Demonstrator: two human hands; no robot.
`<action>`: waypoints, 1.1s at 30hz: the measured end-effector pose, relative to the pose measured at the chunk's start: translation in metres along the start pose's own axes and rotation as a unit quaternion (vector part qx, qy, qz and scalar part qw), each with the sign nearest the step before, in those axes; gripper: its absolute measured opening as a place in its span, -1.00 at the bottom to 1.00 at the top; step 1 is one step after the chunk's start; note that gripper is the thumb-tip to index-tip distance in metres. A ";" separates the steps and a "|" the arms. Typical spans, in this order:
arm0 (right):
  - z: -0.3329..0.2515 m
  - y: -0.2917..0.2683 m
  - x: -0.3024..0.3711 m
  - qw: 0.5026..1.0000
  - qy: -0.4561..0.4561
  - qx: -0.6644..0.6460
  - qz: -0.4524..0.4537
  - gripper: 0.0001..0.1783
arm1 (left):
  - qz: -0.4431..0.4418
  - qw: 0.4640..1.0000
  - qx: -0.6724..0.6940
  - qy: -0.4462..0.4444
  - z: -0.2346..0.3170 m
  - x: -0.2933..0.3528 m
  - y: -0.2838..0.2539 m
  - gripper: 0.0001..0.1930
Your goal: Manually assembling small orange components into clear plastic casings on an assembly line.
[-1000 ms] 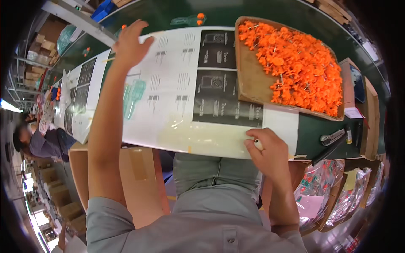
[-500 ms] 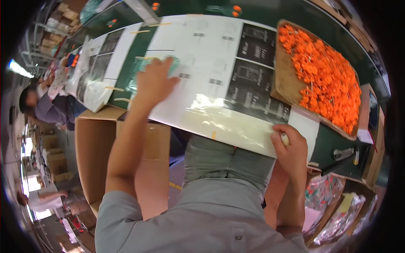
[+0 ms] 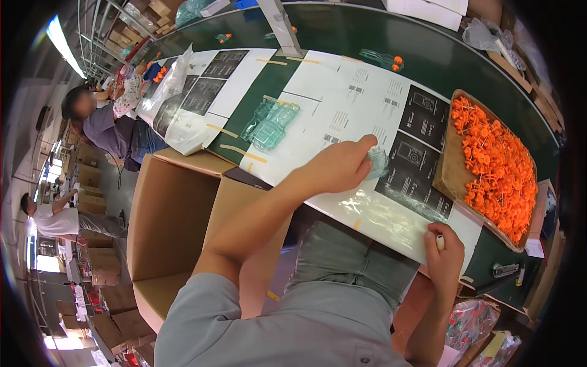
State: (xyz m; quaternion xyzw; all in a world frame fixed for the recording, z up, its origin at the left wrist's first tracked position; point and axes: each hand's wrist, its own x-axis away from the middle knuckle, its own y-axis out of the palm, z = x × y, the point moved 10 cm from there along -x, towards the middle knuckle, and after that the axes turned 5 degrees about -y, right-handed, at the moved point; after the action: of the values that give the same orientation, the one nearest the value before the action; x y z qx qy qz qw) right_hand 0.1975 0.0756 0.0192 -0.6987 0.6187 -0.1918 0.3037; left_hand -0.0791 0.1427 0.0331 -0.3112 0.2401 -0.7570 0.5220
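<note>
My left hand [image 3: 345,166] is over the middle of the sheet-covered bench, fingers closed round the edge of a clear greenish plastic shell [image 3: 378,164]. At the front edge of the bench my right hand [image 3: 445,260] is closed on a small tool with a cream rounded end [image 3: 440,242]; the rest of it is hidden in the fingers. More clear greenish plastic shells [image 3: 274,127] lie further left, overlapping each other. Beneath them spreads a white printed sheet [image 3: 318,92] with black panels, glossy along its front.
A shallow cardboard tray [image 3: 449,171] heaped with orange plastic parts [image 3: 495,165] stands at the right. Beyond it lies a box cutter [image 3: 505,270]. An open carton [image 3: 174,214] stands left of my legs. A metal post [image 3: 281,27] rises at the back. Another person [image 3: 116,128] sits further left.
My left hand has moved right from the pile of shells, bringing one shell with it. My right hand stays at the bench's front edge, still gripping the cream-ended tool. The view has shifted.
</note>
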 end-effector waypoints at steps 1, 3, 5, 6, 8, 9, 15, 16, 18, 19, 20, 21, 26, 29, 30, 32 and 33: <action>-0.002 -0.001 0.003 1.000 0.001 0.008 0.002 -0.80 | 0.084 0.994 -0.046 0.049 0.009 0.004 -0.007 -0.56; -0.004 -0.006 0.008 1.000 0.006 0.029 0.005 -0.80 | 0.249 0.949 -0.129 0.147 0.028 0.017 -0.020 -0.56; -0.006 -0.006 0.007 0.999 -0.008 0.048 0.017 -0.80 | 0.222 0.952 -0.148 0.148 0.025 0.015 -0.010 -0.54; -0.005 -0.009 0.008 0.997 -0.026 0.065 0.022 -0.80 | 0.197 0.955 -0.170 0.144 0.025 0.013 0.000 -0.53; -0.008 -0.002 0.000 0.998 -0.035 0.059 0.008 -0.80 | 0.204 0.952 -0.192 0.123 0.013 0.009 0.002 -0.53; -0.008 0.003 -0.003 0.998 -0.034 0.050 0.005 -0.79 | 0.215 0.948 -0.204 0.115 0.011 0.013 0.000 -0.55; -0.006 -0.006 -0.001 1.000 0.002 0.005 0.016 -0.82 | 0.185 0.946 -0.117 0.239 0.091 0.055 0.033 -0.58; -0.004 -0.007 -0.003 1.000 0.006 -0.026 0.014 -0.82 | 0.133 0.950 -0.123 0.255 0.096 0.057 0.053 -0.57; -0.007 -0.033 -0.011 0.997 0.017 -0.024 0.065 -0.83 | 0.118 0.953 -0.128 0.247 0.095 0.053 0.067 -0.57; -0.007 -0.053 -0.018 0.992 0.029 -0.025 0.118 -0.84 | 0.101 0.956 -0.136 0.240 0.092 0.048 0.075 -0.57; -0.019 -0.070 -0.028 0.989 0.002 0.016 0.146 -0.84 | 0.082 0.959 -0.145 0.229 0.091 0.048 0.082 -0.57; -0.029 -0.086 -0.040 0.983 -0.025 0.056 0.174 -0.84 | 0.080 0.959 -0.146 0.231 0.095 0.053 0.084 -0.57; -0.048 -0.099 -0.120 0.943 -0.053 0.307 0.121 -0.72 | 0.110 0.948 -0.079 0.286 0.108 0.069 0.093 -0.62; -0.031 -0.094 -0.138 0.924 -0.063 0.368 0.078 -0.70 | 0.123 0.951 -0.114 0.261 0.099 0.069 0.105 -0.56; -0.026 -0.088 -0.150 0.915 -0.074 0.393 0.060 -0.69 | 0.113 0.947 -0.134 0.271 0.104 0.070 0.106 -0.56; -0.003 -0.099 -0.152 0.922 -0.079 0.367 0.091 -0.72 | 0.126 0.935 -0.125 0.308 0.120 0.075 0.100 -0.57; 0.002 -0.108 -0.148 0.918 -0.090 0.367 0.120 -0.71 | 0.149 0.923 -0.097 0.341 0.131 0.081 0.093 -0.58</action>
State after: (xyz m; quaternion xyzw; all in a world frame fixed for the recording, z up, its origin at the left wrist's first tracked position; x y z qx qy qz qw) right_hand 0.2561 0.2269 0.1050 -0.4732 0.5543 -0.3038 0.6136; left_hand 0.0536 0.0301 0.0772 -0.0438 0.5193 -0.7041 0.4823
